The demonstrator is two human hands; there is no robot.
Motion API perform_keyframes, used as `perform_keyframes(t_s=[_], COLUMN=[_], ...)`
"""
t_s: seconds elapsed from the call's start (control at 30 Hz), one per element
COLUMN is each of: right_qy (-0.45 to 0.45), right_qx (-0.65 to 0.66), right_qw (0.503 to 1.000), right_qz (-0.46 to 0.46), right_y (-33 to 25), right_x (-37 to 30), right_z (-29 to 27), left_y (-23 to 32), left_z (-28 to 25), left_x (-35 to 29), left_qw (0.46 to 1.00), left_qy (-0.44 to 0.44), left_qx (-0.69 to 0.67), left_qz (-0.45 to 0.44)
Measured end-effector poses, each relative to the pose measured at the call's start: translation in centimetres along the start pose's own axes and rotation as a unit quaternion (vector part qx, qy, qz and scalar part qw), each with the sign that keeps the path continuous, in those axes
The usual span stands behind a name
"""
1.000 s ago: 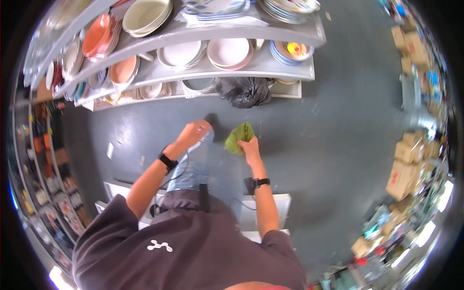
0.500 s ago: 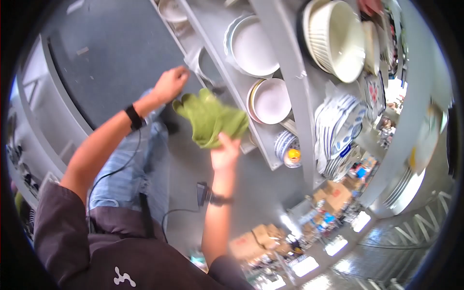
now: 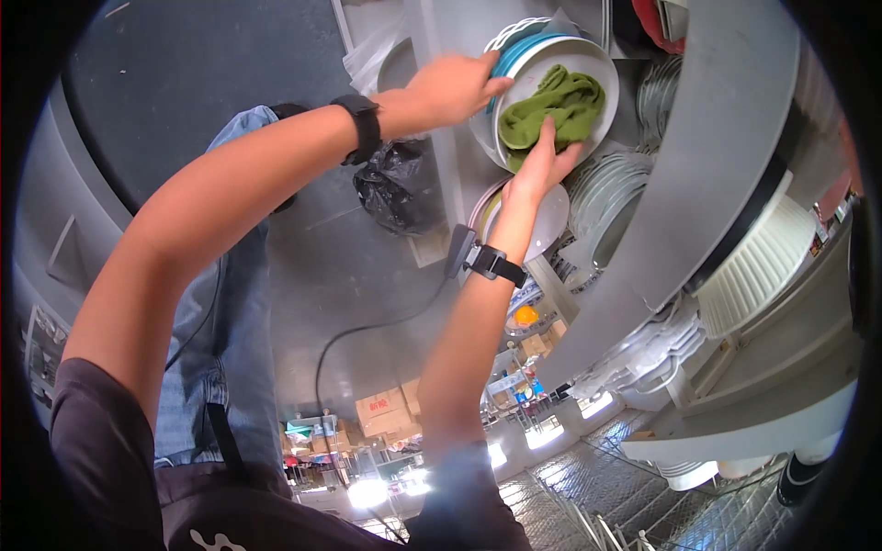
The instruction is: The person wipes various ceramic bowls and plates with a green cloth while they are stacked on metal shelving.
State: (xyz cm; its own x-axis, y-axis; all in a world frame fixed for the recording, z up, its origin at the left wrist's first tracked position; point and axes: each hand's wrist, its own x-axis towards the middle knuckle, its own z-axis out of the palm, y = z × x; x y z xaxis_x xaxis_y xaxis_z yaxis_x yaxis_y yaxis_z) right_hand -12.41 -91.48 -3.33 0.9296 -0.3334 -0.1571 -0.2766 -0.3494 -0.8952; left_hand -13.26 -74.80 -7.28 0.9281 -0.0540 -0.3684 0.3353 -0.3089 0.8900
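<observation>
A shallow white dish [image 3: 602,66] leans on the shelf on top of blue-green and white lattice-edged dishes [image 3: 531,39]. My left hand [image 3: 459,89] is at its left rim, fingers curled around the edge. My right hand [image 3: 546,165] presses a crumpled green cloth [image 3: 565,103] against the inside of that dish, its thumb and fingers partly over the cloth. The palm side of the right hand is hidden.
Below lie pale round plates [image 3: 537,220] and stacked glass-like plates [image 3: 611,197]. A ribbed white bowl [image 3: 758,266] stands past the grey shelf board [image 3: 698,156]. A black plastic bag [image 3: 395,188] is beside the shelf. A cable [image 3: 344,332] hangs from my right wrist.
Both hands have moved right to the shelf. The green cloth, held in the air before, now rests in the white dish, and my left hand has come to the dish's rim.
</observation>
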Motion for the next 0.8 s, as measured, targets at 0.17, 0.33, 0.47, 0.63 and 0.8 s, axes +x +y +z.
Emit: perform_keyframes(t_s=[0.17,0.33,0.47,0.63,0.8], right_qy=[0.061,-0.120,-0.076,0.013,-0.033], right_qx=[-0.303,-0.278,-0.357,-0.389,-0.286], right_qw=[0.937,0.929,0.915,0.905,0.935], right_qz=[-0.162,-0.212,-0.170,-0.172,-0.206], right_y=[2.1,0.9,3.4,2.0,0.5], right_x=[3.2,-0.8,0.3,7.6,7.6], right_z=[2.4,-0.9,-6.9,-5.9,0.1], left_y=[0.6,0.8,1.0,1.4,0.3], left_z=[1.7,2.9,3.6,3.7,4.3], left_x=[0.2,0.5,0.0,-0.1,0.5], left_qw=[0.997,0.995,0.996,0.996,0.992], left_qy=[-0.005,0.030,-0.008,0.001,0.045], left_qx=[0.021,-0.051,-0.082,-0.088,-0.097], left_qz=[0.070,0.078,0.039,0.032,0.066])
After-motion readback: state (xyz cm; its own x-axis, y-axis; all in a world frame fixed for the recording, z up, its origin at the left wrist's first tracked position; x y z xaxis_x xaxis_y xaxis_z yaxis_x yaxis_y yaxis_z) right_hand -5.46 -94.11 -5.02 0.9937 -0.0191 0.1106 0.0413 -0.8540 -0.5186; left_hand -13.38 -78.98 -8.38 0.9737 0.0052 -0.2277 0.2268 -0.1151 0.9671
